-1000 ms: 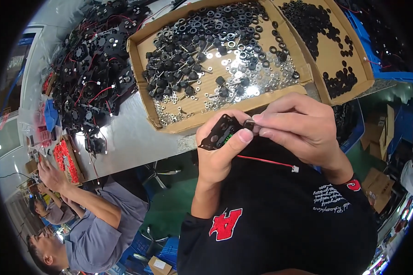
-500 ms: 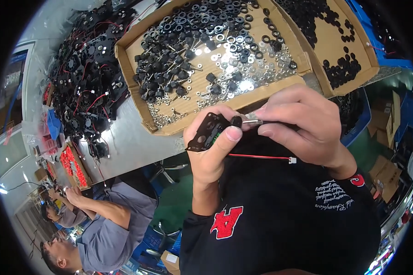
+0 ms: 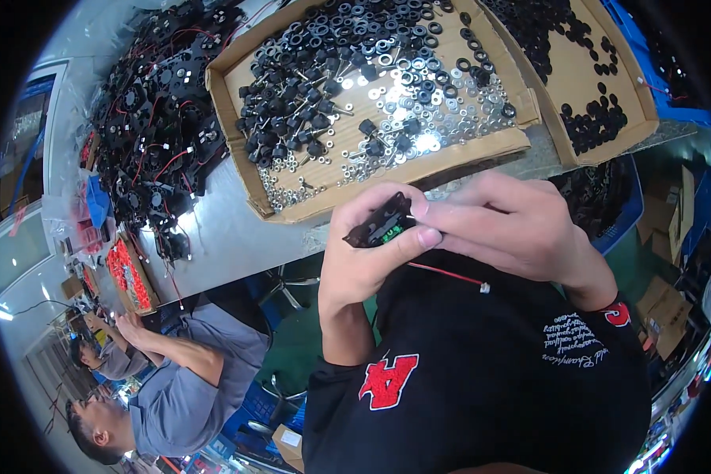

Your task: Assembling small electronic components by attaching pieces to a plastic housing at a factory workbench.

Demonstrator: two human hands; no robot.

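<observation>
As your right hand (image 3: 521, 229) closes against left hand (image 3: 355, 265), metal shaft drops from view, seemingly meeting wired black plate (image 3: 378, 222) clamped in left, near cardboard tray (image 3: 450, 163); right fingers bunched, hold hidden, cannot tell.

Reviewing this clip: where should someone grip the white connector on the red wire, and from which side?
Probably pinch the white connector across its blocky body, coming from the picture's lower right: the red wire joins from the left, and the right hand is above.
</observation>
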